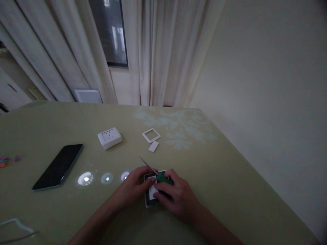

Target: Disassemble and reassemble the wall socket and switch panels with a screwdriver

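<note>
My right hand (pixel 178 195) is closed around the green handle of a screwdriver (pixel 163 178), whose thin metal shaft slants up and left past my left fingers. Under both hands lies a small square wall-switch module (pixel 151 197), dark inside a pale rim with a white middle part. My left hand (pixel 133 187) grips its left side, the thumb pressed on the white part. Fingertips of my right hand also touch that part. Just beyond are a white square frame (pixel 155 139) and a small white rectangular cover (pixel 153 146). My fingers hide much of the module's upper portion.
A white socket box (pixel 110 137) sits on the table (pixel 230 190), left of the frame. Farther left lies a black-screened phone or tablet (pixel 58 166), near small colourful bits (pixel 3 161). A cable (pixel 19 223) is at lower left. Curtains (pixel 163 51) and a wall (pixel 268 85) border the table.
</note>
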`<state>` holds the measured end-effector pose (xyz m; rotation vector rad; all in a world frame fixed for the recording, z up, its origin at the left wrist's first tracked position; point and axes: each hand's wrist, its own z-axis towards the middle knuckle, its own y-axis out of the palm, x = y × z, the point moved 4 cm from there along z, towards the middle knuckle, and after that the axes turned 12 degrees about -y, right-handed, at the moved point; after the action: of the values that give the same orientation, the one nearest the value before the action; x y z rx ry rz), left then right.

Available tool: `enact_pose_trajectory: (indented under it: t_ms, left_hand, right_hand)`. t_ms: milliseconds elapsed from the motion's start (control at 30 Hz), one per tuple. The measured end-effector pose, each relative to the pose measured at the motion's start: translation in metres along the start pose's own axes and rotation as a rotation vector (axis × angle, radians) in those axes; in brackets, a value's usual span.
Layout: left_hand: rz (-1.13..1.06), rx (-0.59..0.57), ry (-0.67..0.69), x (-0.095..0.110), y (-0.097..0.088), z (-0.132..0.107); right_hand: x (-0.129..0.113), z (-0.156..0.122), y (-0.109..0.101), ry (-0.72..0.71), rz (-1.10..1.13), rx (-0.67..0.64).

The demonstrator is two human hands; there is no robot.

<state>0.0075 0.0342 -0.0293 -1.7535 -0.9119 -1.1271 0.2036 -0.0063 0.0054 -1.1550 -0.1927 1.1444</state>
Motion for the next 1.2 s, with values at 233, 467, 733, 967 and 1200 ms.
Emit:
enact_pose_trajectory:
  t_ms: [233,467,733,967,1200]
  left_hand:
    - [-0.051,-0.057,0.024,-0.002,0.000,0.004]
    - [-0.055,-0.123,0.025,0.004,-0.003,0.006]
    - [-0.042,-0.104,-0.006,0.006,-0.006,0.009]
    - [-0.060,-0.106,-0.042,0.001,-0.005,0.011]
    - [-0.096,-0.080,-0.048,-0.003,-0.002,0.008]
  right_hand:
    - [0.002,0.004,0.002,0.082,0.029,-0.064]
    - [0.005,0.004,0.008,0.179,0.045,-0.057]
    - [0.008,0.000,0.010,0.147,0.063,0.048]
    - [0.008,0.001,0.007,0.111,0.055,0.026]
    - [0.001,0.005,0.008,0.053,-0.067,-0.055]
